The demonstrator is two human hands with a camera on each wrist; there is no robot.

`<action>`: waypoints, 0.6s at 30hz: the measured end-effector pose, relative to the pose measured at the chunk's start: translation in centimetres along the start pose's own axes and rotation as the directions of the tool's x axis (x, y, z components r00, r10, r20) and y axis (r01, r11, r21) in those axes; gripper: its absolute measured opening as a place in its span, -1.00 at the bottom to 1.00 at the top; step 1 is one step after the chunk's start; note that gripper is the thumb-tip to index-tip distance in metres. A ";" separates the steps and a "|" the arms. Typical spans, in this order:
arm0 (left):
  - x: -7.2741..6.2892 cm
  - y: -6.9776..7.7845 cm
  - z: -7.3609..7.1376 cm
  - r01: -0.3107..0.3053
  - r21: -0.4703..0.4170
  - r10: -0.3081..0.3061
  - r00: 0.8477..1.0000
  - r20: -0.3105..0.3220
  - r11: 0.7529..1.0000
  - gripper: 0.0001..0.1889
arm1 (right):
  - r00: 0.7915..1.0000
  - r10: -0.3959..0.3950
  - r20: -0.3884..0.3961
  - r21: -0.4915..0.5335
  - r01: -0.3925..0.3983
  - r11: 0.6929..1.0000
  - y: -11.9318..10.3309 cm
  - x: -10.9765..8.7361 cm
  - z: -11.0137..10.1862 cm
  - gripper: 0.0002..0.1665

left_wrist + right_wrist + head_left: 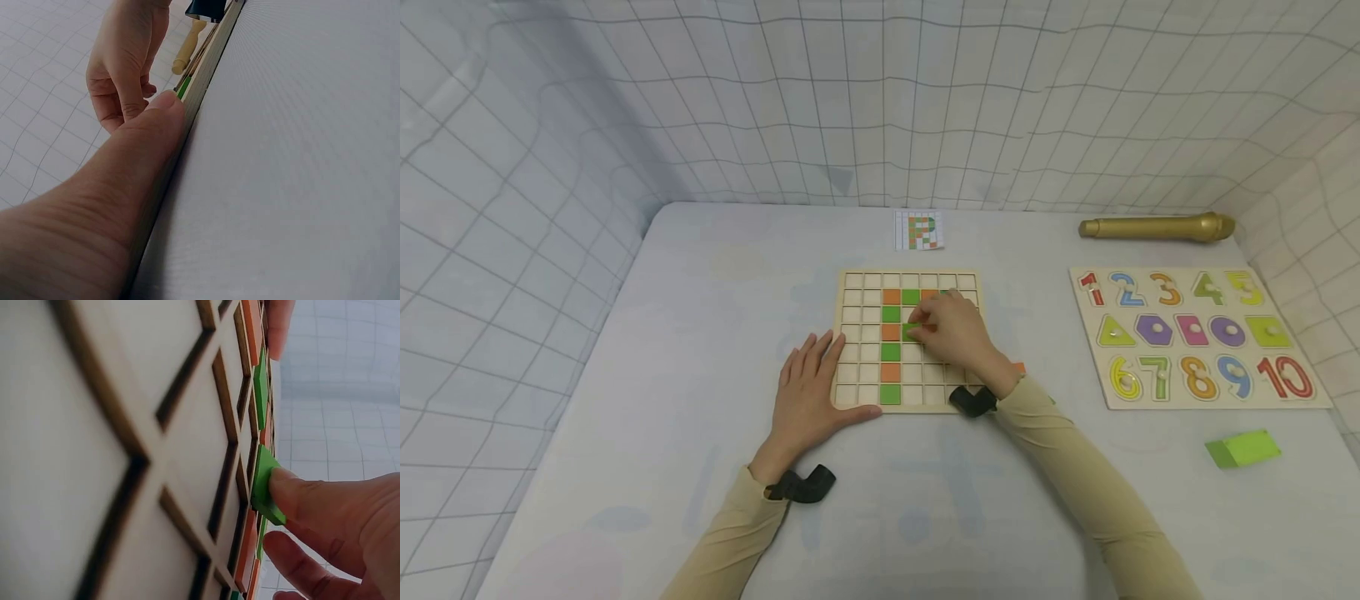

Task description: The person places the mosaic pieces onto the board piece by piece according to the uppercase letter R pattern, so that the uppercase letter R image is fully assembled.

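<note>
A pale wooden grid board [853, 354] lies on the table. Its third column holds alternating orange and green square tiles, and more tiles run rightward along the second row, partly behind my right hand. Between thumb and fingers, my right hand [955, 331] pinches a green tile [265, 484], which tilts at a cell right of the column's upper orange tile [891, 332]. My left hand [807, 393] rests at the board's lower left corner, fingers spread along the left side and thumb [164, 103] on the near edge.
Behind the board lies a small card [919, 231] with a coloured grid pattern. To the right are a number-and-shape puzzle board [1093, 337], a gold microphone [1157, 227] and a green block [1243, 448]. Loose orange [1018, 367] and green [1051, 400] pieces peek out by my right forearm.
</note>
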State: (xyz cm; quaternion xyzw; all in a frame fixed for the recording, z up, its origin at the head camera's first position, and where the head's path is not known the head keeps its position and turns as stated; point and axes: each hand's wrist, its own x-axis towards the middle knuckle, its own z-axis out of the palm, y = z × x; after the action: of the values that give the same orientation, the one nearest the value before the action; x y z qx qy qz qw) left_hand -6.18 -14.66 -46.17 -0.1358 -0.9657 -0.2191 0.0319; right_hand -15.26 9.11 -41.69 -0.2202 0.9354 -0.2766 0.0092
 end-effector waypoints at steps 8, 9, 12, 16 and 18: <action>0.0 0.0 0.0 0.010 0.011 -0.010 1.000 0.008 1.000 0.20 | 0.998 -0.066 0.004 -0.139 0.066 0.988 -0.1 -0.4 0.0 -0.81; 0.0 0.0 0.0 0.010 0.011 -0.010 1.000 0.009 1.000 0.20 | 0.998 -0.067 0.008 -0.153 0.067 0.986 -0.1 -0.5 -0.1 -0.80; 0.1 0.1 -0.1 0.006 0.009 -0.006 1.000 0.005 1.000 0.20 | 0.998 -0.064 0.023 -0.180 0.067 0.981 -0.2 -0.8 -0.2 -0.78; 0.1 0.1 -0.1 0.005 0.004 -0.005 1.000 0.008 1.000 0.19 | 0.996 -0.082 0.041 -0.189 0.088 0.978 -0.3 -1.1 -0.4 -0.74; 0.1 0.1 -0.2 0.005 0.002 -0.005 1.000 0.011 1.000 0.19 | 0.994 -0.096 0.051 -0.183 0.104 0.978 -0.3 -1.3 -0.5 -0.69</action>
State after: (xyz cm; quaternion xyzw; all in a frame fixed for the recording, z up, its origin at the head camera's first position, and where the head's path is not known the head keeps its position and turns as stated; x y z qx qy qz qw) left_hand -6.24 -14.63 -45.98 -0.1345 -0.9664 -0.2176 0.0263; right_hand -14.06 9.71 -41.27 -0.2726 0.9444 -0.1835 -0.0055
